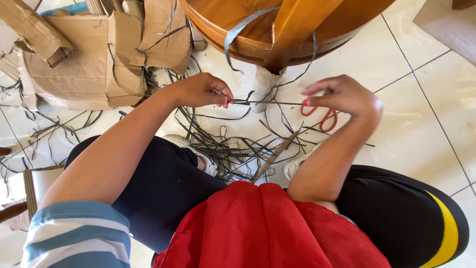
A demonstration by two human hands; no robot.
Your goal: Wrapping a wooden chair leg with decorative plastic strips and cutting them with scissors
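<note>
A white tiled floor (pixel 421 124) is strewn with grey straps (pixel 223 144) and torn cardboard (pixel 89 64). The left hand (pixel 201 90) pinches one strap (pixel 267 102) taut between closed fingers; the right hand (pixel 342 95) grips red-handled scissors (pixel 322 118) at its other end, below a wooden table (pixel 277 25).

The right hand (pixel 342 97) hides most of the red-handled scissors (pixel 325 119).

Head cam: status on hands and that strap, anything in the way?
Left hand pinching dark strap taut. Right hand on red-handled scissors, at the strap. Loose strap tangle on floor below; wooden table close above.
</note>
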